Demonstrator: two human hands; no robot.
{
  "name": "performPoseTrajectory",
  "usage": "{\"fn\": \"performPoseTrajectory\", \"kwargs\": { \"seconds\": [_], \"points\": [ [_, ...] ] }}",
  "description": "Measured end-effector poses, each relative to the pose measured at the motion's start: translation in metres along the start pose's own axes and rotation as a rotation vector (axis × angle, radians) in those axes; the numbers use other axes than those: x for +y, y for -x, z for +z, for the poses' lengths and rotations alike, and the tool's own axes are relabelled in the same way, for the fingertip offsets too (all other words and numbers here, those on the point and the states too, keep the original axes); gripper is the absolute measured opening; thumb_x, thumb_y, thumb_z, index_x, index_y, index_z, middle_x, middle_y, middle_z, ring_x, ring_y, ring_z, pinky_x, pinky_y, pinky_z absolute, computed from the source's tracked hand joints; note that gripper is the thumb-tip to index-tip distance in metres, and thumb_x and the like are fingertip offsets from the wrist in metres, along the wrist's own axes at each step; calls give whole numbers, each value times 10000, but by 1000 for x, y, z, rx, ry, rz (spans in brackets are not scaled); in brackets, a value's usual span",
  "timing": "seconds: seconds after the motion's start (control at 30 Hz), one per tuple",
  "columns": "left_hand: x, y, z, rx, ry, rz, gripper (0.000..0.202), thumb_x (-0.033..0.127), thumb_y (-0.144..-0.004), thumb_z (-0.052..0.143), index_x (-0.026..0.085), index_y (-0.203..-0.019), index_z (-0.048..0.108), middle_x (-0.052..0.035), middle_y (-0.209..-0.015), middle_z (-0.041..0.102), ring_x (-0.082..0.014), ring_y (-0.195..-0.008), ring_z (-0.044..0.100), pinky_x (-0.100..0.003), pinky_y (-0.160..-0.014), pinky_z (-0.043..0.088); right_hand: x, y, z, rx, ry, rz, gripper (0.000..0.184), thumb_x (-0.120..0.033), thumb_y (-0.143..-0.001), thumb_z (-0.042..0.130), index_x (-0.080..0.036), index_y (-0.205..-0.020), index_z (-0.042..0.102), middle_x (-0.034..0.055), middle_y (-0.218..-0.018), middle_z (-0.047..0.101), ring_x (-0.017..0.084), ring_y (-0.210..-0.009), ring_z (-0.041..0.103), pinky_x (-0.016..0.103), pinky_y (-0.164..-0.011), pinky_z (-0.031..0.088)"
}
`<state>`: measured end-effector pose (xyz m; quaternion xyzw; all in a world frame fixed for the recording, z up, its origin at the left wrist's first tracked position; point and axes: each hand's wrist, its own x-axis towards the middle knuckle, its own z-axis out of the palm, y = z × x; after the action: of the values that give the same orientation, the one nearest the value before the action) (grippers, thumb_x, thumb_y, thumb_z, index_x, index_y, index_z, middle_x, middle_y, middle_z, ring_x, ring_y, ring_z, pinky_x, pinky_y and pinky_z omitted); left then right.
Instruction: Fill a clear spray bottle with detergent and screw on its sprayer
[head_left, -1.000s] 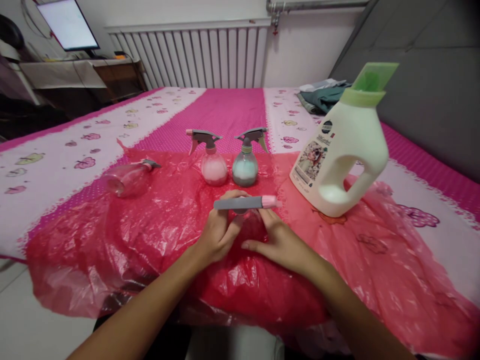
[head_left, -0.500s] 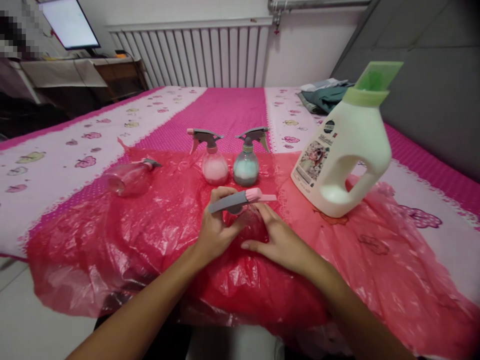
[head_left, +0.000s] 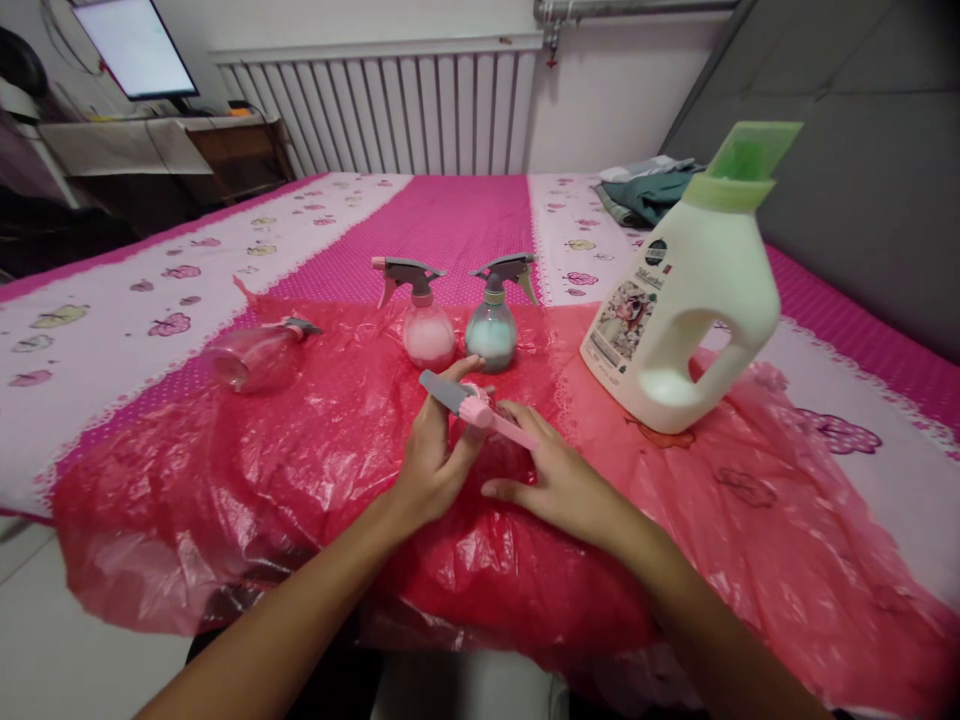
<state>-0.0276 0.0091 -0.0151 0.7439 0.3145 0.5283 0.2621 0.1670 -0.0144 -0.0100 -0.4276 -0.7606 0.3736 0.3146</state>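
Observation:
My left hand point(head_left: 429, 465) is closed around a grey and pink trigger spray head point(head_left: 448, 392), thumb in front and fingers behind. Its pink nozzle and trigger point right and toward me. Below it, my right hand point(head_left: 566, 480) curls around the clear spray bottle, mostly hidden by the hands, with the thumb held off it. Just beyond stand two round spray bottles, one pink point(head_left: 429, 335) and one teal point(head_left: 491, 335), both upright with whitish contents. Another clear pinkish spray bottle point(head_left: 251, 360) lies on its side at the left.
A large white detergent jug point(head_left: 652, 350) with a green cap stands at the right. Crumpled red plastic sheeting point(head_left: 300, 480) covers the near part of the bed point(head_left: 465, 215). Folded clothes point(head_left: 649, 190) lie at the far right; a radiator point(head_left: 390, 115) lines the wall.
The spray head has turned clockwise as seen from above, its nozzle swinging toward me. My left fingers have shifted around it, while my right hand stays nearly still.

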Motion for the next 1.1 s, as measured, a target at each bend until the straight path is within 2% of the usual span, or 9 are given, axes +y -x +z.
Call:
{"fn": "performPoseTrajectory", "kwargs": {
  "seconds": [0.1, 0.17, 0.33, 0.5, 0.67, 0.9, 1.1],
  "points": [
    [1, 2, 0, -92, 46, 93, 573, 475, -1066, 480, 304, -1601, 368, -137, -1638, 430, -335, -1475, 494, -559, -1208, 427, -1, 1, 0, 7, -20, -37, 680, -433, -916, 760, -279, -1506, 458, 132, -1565, 512, 321, -1508, 455, 577, -1255, 387],
    [3, 2, 0, -123, 33, 125, 547, 454, -1079, 445, 316, -1603, 373, -118, -1634, 450, -341, -1519, 435, -587, -1254, 358, -2, 1, 0, 5, -9, -18, 690, -399, -911, 759, -264, -1506, 436, 146, -1573, 502, 328, -1514, 446, 583, -1254, 380],
    [4, 1, 0, -58, 17, 91, 398, 322, -1077, 489, 331, -1474, 471, -87, -1406, 615, -262, -1293, 610, -476, -1102, 506, -2, 0, 1, 11, -11, 4, 723, -374, -891, 774, -248, -1495, 398, 161, -1583, 492, 324, -1500, 466, 584, -1239, 393],
    [-2, 4, 0, -36, -7, 81, 441, 290, -1026, 584, 298, -1442, 438, -107, -1371, 610, -266, -1276, 608, -471, -1066, 513, -2, -1, 2, 32, -29, -55, 740, -354, -905, 766, -308, -1532, 377, 121, -1611, 485, 309, -1528, 445, 591, -1266, 367],
    [-5, 9, 1, 2, -4, 13, 466, 267, -1007, 609, 295, -1431, 415, -124, -1364, 595, -266, -1248, 616, -468, -998, 539, -3, -1, 2, 30, -27, -46, 788, -392, -894, 789, -316, -1550, 360, 114, -1627, 474, 309, -1525, 450, 606, -1264, 371],
    [-4, 7, 3, 64, 27, 28, 477, 222, -965, 656, 302, -1376, 427, -86, -1298, 602, -246, -1214, 649, -467, -1005, 555, -7, -2, 1, 16, -47, -43, 709, -410, -897, 792, -311, -1497, 426, 113, -1593, 510, 317, -1508, 476, 602, -1240, 405],
    [-2, 6, 3, 100, 68, 28, 461, 227, -952, 678, 301, -1338, 437, -73, -1243, 612, -248, -1192, 658, -543, -1071, 528, -7, -2, 2, 12, 0, -13, 771, -441, -882, 803, -292, -1524, 404, 121, -1578, 520, 314, -1500, 473, 587, -1242, 403]
  ]
}}
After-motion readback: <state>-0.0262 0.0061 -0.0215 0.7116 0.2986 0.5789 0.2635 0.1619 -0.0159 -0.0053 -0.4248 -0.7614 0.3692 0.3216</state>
